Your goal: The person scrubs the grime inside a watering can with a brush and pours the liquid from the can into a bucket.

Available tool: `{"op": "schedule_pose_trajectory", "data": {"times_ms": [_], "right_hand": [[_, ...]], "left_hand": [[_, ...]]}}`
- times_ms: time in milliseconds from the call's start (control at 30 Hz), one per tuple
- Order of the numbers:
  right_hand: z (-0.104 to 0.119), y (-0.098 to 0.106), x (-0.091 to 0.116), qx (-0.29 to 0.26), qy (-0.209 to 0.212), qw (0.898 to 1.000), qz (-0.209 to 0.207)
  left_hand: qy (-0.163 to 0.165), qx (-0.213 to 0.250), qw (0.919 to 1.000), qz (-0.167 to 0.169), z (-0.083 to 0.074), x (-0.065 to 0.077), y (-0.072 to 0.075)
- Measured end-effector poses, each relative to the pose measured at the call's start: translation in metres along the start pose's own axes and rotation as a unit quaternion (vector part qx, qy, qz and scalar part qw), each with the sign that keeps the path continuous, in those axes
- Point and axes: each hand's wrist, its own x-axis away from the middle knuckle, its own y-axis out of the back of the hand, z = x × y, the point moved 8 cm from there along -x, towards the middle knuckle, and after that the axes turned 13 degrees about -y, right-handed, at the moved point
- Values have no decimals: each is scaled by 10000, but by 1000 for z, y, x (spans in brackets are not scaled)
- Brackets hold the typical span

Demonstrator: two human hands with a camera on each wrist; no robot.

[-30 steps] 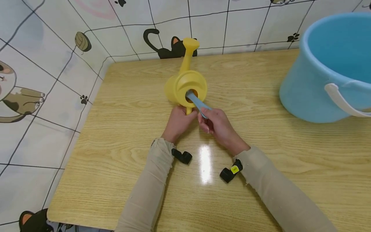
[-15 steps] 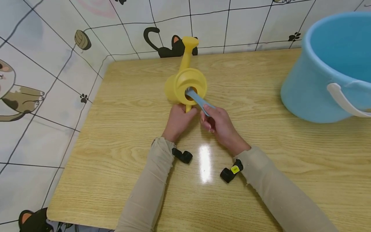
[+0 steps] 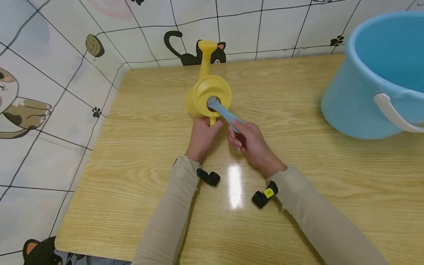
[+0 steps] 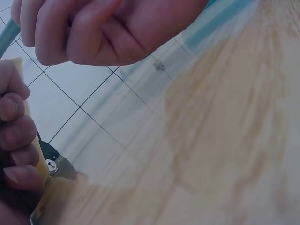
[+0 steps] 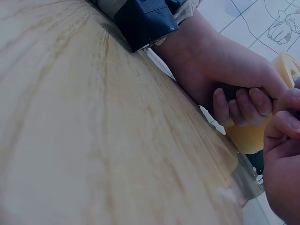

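Note:
A yellow watering can (image 3: 198, 101) stands tilted on the table in the head view, its spout toward the back wall and its round opening toward me. My left hand (image 3: 202, 135) grips its handle from below. My right hand (image 3: 250, 140) pinches the handle of a light-blue brush (image 3: 223, 112) between thumb and fingers. The brush's pale, striped head sits at the can's opening. In the left wrist view, the curled right hand (image 4: 108, 33) is above, with the left fingers (image 4: 18, 131) at the edge. The right wrist view shows the left hand (image 5: 234, 79) against the can (image 5: 248, 136).
A large light-blue bucket (image 3: 344, 103) with a white handle stands at the right of the wooden table (image 3: 132, 206). White tiled wall (image 3: 281, 29) with cat drawings borders the table at the back and left.
The watering can has shifted slightly left, its spout swinging left too. The brush has come a little out of the opening, so more of its head shows. Both hands keep their hold.

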Motion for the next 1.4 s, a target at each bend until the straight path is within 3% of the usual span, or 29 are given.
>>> {"op": "schedule_pose_trajectory", "data": {"times_ms": [300,567,767,1100,1267,1400], "right_hand": [[-1,1,0,139,53,9998,127],[-2,4,-1,273,-148,9995,-79],[0,5,-3,251,-162,9995,-90],[-4,0,-3,-101,-266,9994,186],[-11,1,-1,-81,-412,9990,175],[-9,0,-2,29,-307,9992,250]], "left_hand": [[-143,78,9998,-100,-3,-2,-1],[-623,5,9949,796,-9,-2,-14],[-757,-30,9915,1060,-11,-2,-17],[-575,-34,9951,806,-7,-3,-14],[-219,228,9980,541,0,1,-11],[-258,402,9978,468,-1,1,-10]]}}
